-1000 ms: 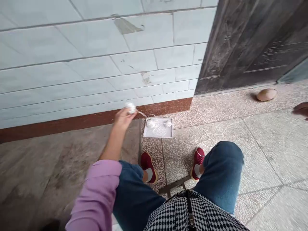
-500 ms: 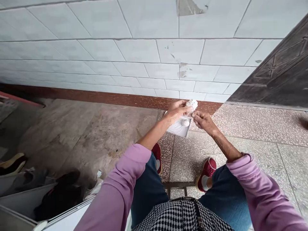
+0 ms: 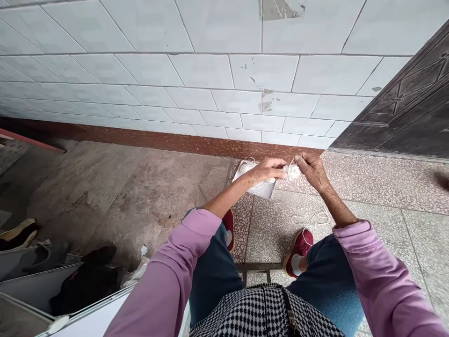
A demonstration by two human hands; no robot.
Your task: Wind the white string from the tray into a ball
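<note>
My left hand (image 3: 269, 170) grips a small white ball of string (image 3: 292, 172) from its left side, above the speckled floor. Against the ball's upper right, my right hand (image 3: 312, 169) pinches a strand of the white string between thumb and fingers. Below and left of the hands lies a shallow white box (image 3: 264, 191) holding more white string, partly covered by my left hand and wrist. Loose loops of string (image 3: 310, 217) trail over the floor near my right shoe.
A white tiled wall (image 3: 196, 100) with a red-brown base strip rises in front. At the right stands a dark door (image 3: 409, 110). Red shoes (image 3: 302, 243) flank a low stool bar (image 3: 261, 267). At lower left, a rack (image 3: 45, 274) holds shoes and dark cloth.
Both hands and the ball have shifted right; the ball has also dropped lower. My right hand has moved from below the ball to its upper right. More of the box's string now shows.
</note>
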